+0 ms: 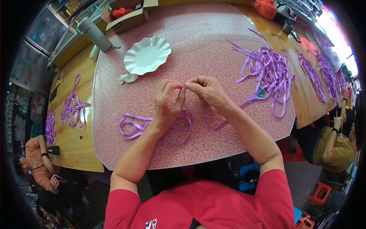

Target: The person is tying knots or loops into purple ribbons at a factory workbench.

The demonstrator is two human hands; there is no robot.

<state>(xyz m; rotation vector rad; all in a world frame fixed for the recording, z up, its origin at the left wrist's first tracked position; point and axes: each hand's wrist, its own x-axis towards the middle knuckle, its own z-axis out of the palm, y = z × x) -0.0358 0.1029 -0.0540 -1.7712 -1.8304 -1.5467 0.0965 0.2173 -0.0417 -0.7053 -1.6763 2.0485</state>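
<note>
Above the middle of the pink speckled mat, my left hand and my right hand meet at the fingertips. Both are closed in a pinch on a purple ribbon, of which only a tiny bit shows between the fingers. A slack length of it curves down onto the mat below my right hand. Under and beside my left wrist lie loops of purple ribbon, partly hidden by the forearm. To the right is a large tangled pile of purple ribbons.
A white scalloped plate sits at the far left of the mat, with a crumpled white wad beside it. Behind are a grey tumbler and a cardboard box. More ribbons lie on the wooden table. People sit at both sides.
</note>
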